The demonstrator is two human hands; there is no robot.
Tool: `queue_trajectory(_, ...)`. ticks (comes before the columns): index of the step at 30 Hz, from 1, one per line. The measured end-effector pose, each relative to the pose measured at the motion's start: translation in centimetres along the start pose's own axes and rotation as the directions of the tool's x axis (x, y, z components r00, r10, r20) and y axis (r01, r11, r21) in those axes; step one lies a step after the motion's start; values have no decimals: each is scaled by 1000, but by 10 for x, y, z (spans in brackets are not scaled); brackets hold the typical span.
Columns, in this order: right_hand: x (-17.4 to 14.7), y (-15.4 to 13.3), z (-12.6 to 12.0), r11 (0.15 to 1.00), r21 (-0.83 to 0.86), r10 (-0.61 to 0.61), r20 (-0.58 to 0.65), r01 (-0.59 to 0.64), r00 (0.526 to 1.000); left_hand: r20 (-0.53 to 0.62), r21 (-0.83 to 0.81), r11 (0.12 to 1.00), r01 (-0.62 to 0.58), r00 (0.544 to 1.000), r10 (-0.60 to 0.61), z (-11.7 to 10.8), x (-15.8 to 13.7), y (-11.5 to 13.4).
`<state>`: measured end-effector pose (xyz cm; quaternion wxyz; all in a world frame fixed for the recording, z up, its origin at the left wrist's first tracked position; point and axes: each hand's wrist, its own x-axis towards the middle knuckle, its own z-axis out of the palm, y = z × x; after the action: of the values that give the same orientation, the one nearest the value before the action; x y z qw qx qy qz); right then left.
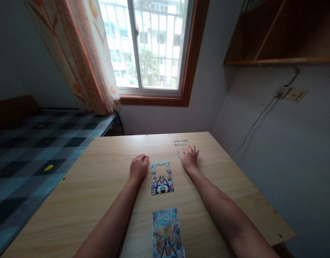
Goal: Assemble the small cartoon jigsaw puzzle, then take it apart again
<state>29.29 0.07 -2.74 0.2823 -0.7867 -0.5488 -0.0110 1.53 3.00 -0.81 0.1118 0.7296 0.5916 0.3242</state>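
A partly assembled jigsaw puzzle (162, 188) lies between my hands, its border and lower part joined around a bare gap in the upper middle. My left hand (139, 167) rests on the table just left of it, fingers loosely curled in, with nothing visible in them. To the puzzle's upper right, my right hand (190, 157) is over the table with fingers apart. Beside its thumb side are a few loose blue puzzle pieces (178, 154). Farther back, several more loose pieces (180, 141) lie in rows. Whatever is under the right palm is hidden.
A colourful printed picture sheet or box (168, 233) lies nearest me on the wooden table (100, 200). A bed with a checked cover (46, 143) stands left. The window (154, 46) is ahead; a wall socket with cable (288, 94) and a shelf (280, 62) are right.
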Motion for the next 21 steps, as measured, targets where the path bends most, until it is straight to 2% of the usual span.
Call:
queue_trajectory(4, 3, 2, 0, 997, -79, 27, 17, -26, 999, -3, 13, 1000, -4, 1000, 4, 0, -1, 1)
queue_trajectory(14, 12, 21, -9, 995, -87, -50, -23, 48, 998, -15, 11, 1000, -29, 999, 29, 1, -3, 1)
queue_trajectory(21, 22, 21, -17, 989, -120, -79, 50, 84, 996, -11, 1, 999, -43, 999, 43, 0, -7, 3)
